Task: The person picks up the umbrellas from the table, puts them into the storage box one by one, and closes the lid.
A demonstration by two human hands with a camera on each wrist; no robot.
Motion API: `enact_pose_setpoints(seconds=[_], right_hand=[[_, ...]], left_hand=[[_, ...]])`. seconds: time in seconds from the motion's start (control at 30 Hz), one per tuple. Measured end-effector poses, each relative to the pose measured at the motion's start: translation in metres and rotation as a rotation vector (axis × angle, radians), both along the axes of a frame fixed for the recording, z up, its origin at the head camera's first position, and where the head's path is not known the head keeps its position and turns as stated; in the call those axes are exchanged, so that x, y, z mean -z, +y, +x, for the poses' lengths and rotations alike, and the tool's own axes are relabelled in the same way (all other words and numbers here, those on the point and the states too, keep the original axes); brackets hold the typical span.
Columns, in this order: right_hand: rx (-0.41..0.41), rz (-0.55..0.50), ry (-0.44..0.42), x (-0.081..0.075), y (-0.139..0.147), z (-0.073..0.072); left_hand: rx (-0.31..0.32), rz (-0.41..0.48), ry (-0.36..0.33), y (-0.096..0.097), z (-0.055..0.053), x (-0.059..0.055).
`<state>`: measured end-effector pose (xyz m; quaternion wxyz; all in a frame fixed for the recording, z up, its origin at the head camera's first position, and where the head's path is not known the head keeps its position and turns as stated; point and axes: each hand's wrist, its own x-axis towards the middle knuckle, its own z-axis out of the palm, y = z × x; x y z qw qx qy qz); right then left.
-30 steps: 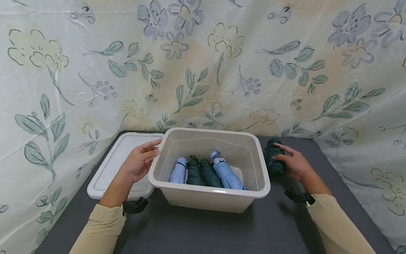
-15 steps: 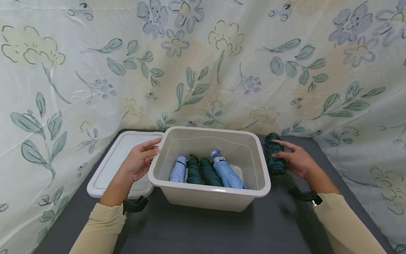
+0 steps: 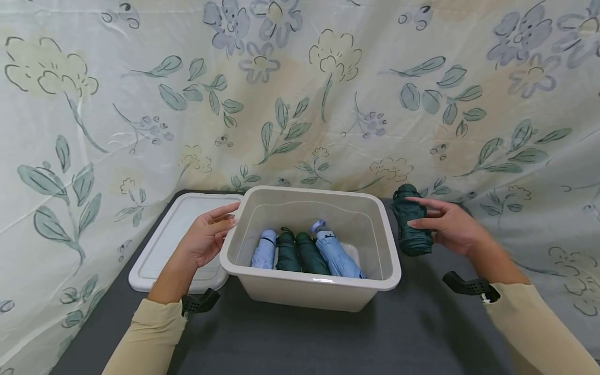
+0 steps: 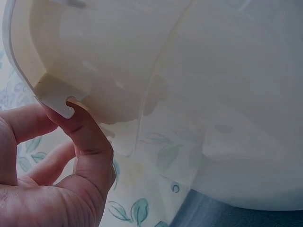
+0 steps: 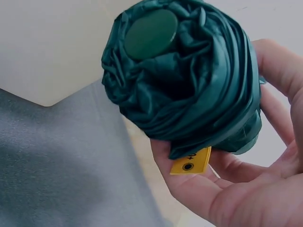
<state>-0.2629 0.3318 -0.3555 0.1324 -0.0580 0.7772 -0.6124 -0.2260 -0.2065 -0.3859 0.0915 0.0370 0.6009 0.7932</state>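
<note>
My right hand (image 3: 452,226) grips a folded dark green umbrella (image 3: 410,221) beside the bin's right wall. In the right wrist view the umbrella's (image 5: 189,90) crumpled fabric and round green end cap face the camera, with a yellow tag (image 5: 190,161) by the fingers. My left hand (image 3: 206,237) holds the left rim of a beige plastic storage bin (image 3: 304,294); in the left wrist view its fingers hook at the bin's edge (image 4: 57,99). Inside the bin lie a short light blue umbrella (image 3: 264,251), two dark green umbrellas (image 3: 287,253) and a larger light blue umbrella (image 3: 338,258).
A white lid (image 3: 175,242) lies flat left of the bin, partly behind my left hand. Everything rests on a dark grey table (image 3: 281,338). A flower-patterned curtain (image 3: 281,94) hangs close behind it and along both sides.
The right hand has raised the dark green umbrella and moved it slightly to the right, a little away from the bin. The left hand stays at the bin's rim.
</note>
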Motion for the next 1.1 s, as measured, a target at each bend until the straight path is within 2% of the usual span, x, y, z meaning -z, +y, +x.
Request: enact_pose_setpoints(seconds=[0.33,0.6,0.87,1.1], right_hand=[[-0.032,-0.021,0.020,-0.017,0.001,0.010],[-0.051,0.128,0.058,-0.036,-0.009,0.018],[-0.090,0.067,0.009,-0.055,-0.023,0.021],[-0.089,0.116,0.008,-0.066,-0.037,0.023]], left_hand=[[-0.001,0.008,-0.001,0.001,0.001,0.000],[-0.005,-0.004,0.001,0.001,0.003,0.001],[0.007,0.022,0.000,0.001,0.002,0.002],[0.011,0.023,0.007,0.001,0.001,0.002]])
